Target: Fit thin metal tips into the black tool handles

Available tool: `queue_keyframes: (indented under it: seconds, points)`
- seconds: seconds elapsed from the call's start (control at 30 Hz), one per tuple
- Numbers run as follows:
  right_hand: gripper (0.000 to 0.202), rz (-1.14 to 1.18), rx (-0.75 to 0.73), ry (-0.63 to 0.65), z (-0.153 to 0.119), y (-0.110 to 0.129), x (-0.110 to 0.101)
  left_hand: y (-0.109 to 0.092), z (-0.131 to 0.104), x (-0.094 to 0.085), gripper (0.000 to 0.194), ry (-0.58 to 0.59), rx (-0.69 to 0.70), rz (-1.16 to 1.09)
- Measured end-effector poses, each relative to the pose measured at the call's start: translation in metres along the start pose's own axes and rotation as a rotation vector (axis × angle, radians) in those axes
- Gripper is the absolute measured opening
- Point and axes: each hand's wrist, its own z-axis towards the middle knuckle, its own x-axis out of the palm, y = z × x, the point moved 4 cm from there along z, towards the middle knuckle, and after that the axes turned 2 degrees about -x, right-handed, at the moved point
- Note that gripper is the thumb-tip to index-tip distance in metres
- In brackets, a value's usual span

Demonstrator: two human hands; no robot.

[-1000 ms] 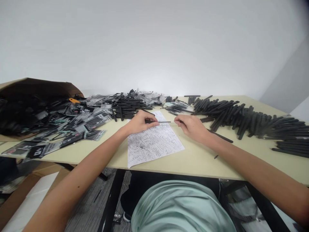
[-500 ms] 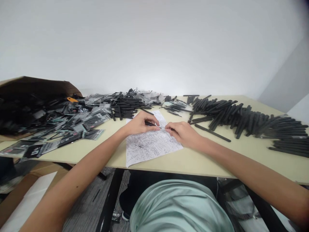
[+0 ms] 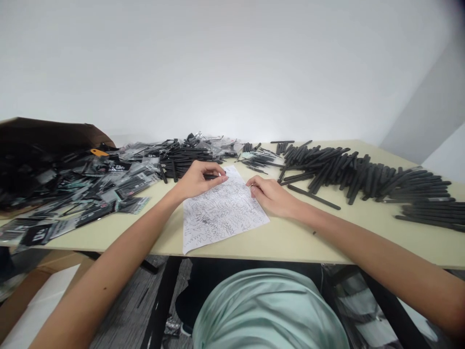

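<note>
Over the scribbled paper (image 3: pixel 221 218), the left hand (image 3: pixel 199 180) is loosely gripping a black pen (image 3: pixel 209 177). The right hand (image 3: pixel 268 193) is pinching its fingertips together, whether on anything I cannot tell.

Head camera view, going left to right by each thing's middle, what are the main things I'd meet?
Open brown cardboard box → bare left hand → white paper sheet covered in dark scribbles → bare right hand → long heap of black stick-shaped rods.
</note>
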Motion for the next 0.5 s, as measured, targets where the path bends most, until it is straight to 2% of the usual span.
queue_keyframes:
  seconds: [0.23,0.5]
  points:
    - [0.020,0.030,-0.071,-0.086,0.0007,0.0015,-0.0028,-0.0027,-0.0007,0.0109,0.023,0.095,0.031,-0.031]
    - [0.019,0.005,-0.069,-0.095,0.0020,-0.0026,-0.0050,-0.0055,-0.0016,0.0112,0.026,0.115,0.031,-0.040]
